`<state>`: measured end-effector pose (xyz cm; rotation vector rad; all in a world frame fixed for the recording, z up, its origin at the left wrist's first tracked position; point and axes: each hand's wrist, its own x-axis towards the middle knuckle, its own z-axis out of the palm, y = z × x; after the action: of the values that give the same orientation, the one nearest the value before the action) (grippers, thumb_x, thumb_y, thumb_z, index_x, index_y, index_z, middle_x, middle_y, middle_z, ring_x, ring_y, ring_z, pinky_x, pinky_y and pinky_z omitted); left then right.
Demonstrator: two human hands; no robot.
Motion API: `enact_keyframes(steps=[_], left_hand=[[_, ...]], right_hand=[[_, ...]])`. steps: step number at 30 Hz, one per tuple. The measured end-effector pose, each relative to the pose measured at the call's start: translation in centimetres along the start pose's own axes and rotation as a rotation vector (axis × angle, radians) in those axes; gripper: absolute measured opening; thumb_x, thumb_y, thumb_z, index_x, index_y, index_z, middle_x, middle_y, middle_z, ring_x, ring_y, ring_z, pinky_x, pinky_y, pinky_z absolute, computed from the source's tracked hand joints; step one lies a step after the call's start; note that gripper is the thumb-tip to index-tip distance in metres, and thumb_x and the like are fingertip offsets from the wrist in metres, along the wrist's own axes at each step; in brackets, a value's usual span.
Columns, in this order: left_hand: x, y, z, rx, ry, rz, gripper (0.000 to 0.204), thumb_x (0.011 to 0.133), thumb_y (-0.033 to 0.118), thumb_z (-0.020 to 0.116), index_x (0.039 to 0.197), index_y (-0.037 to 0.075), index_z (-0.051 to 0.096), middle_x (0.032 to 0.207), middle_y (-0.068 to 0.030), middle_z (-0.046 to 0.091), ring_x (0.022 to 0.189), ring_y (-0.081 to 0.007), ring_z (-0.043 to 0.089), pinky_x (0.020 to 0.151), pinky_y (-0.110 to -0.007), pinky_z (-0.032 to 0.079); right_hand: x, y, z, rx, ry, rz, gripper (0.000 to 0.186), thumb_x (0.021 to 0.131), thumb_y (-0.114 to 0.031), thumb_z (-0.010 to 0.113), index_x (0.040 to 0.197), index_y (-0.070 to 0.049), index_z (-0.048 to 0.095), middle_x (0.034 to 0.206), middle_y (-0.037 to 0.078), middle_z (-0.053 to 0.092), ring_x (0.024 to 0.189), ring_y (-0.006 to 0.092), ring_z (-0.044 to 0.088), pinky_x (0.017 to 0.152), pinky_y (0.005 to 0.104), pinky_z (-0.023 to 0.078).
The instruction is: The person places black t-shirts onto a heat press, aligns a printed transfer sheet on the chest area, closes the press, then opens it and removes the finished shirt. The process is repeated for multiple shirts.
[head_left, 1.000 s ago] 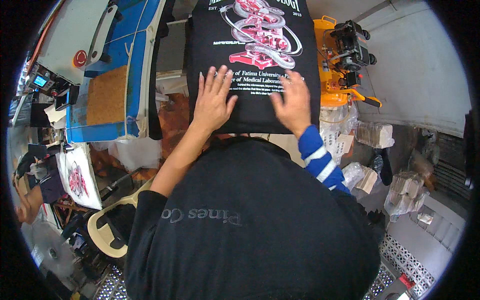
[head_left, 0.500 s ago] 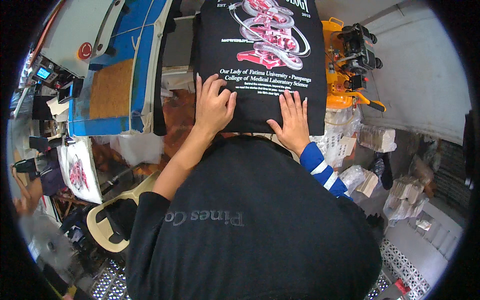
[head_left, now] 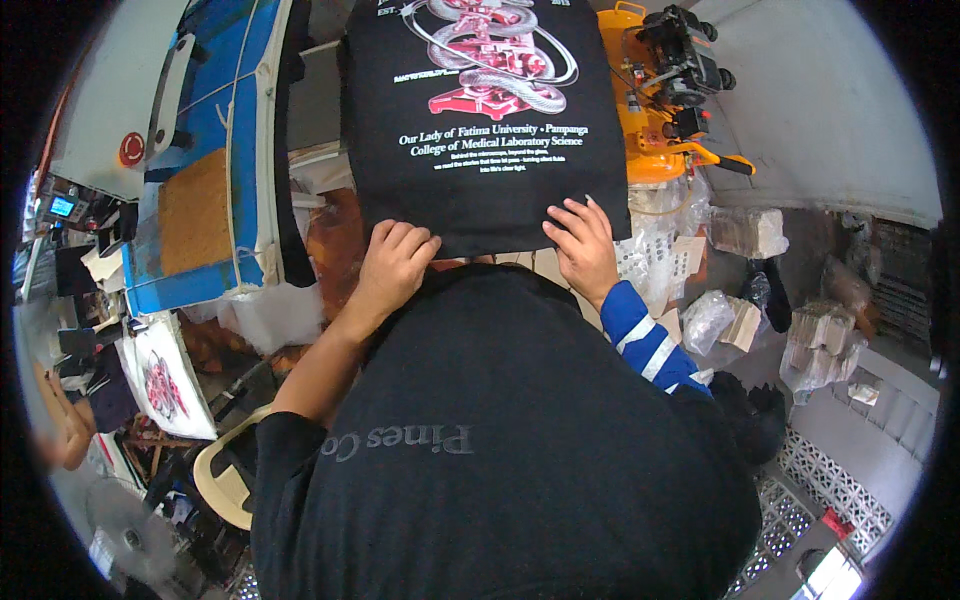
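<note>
A black printed T-shirt (head_left: pixel 480 195), with a pink-and-white graphic and white lettering, is stretched flat at the top centre. My left hand (head_left: pixel 397 262) grips its near edge at the left corner, fingers curled and close together. My right hand (head_left: pixel 582 250) grips the same edge near the right corner, fingers bent over the fabric and thumb toward the hem. A blue sleeve with white stripes covers my right forearm.
A blue-framed screen (head_left: pixel 190 280) and control panel (head_left: pixel 62 205) stand left, above a white sheet printed with pink artwork (head_left: pixel 165 385) and a plastic chair (head_left: pixel 215 475). An orange compressor (head_left: pixel 655 160) and wrapped bundles (head_left: pixel 745 230) are right. Another person's arm (head_left: pixel 65 420) shows far left.
Both hands have moved from lying on the print down to the shirt's near edge, their fingers curling there. The view has shifted, so the shirt sits further left in the picture.
</note>
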<state>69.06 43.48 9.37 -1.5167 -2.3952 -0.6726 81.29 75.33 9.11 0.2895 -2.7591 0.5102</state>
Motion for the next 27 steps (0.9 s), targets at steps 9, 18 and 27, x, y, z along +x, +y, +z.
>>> enact_keyframes(steps=[9, 18, 27], left_hand=[[1.6, 0.4, -1.9, -0.082, -0.182, -0.143, 0.02, 0.081, 0.014, 0.074, 0.098, 0.006, 0.068, 0.101, -0.0064, 0.065, 0.101, -0.0266, 0.061, 0.094, -0.045, 0.044], [6.9, 1.0, 3.1, 0.111, 0.069, -0.231, 0.041, 0.08, 0.005, 0.067, 0.121, 0.006, 0.068, 0.119, -0.0081, 0.062, 0.117, -0.0271, 0.057, 0.106, -0.046, 0.041], [4.6, 1.0, 3.1, 0.102, 0.06, -0.212, 0.044, 0.081, 0.003, 0.065, 0.124, 0.006, 0.069, 0.128, -0.0077, 0.061, 0.128, -0.0279, 0.053, 0.118, -0.056, 0.03]], right_hand=[[1.0, -0.4, -1.2, 0.076, -0.029, 0.036, 0.027, 0.081, -0.012, 0.071, 0.107, -0.008, 0.073, 0.119, 0.008, 0.068, 0.121, 0.0307, 0.058, 0.114, 0.0532, 0.037], [6.4, -2.1, 1.1, -0.106, -0.008, 0.177, 0.044, 0.093, -0.032, 0.065, 0.129, -0.007, 0.065, 0.135, 0.015, 0.056, 0.131, 0.0347, 0.047, 0.114, 0.0571, 0.031], [5.6, -2.3, 1.2, -0.088, 0.013, 0.216, 0.042, 0.093, -0.032, 0.065, 0.13, -0.011, 0.065, 0.135, 0.012, 0.057, 0.133, 0.0322, 0.047, 0.117, 0.0589, 0.025]])
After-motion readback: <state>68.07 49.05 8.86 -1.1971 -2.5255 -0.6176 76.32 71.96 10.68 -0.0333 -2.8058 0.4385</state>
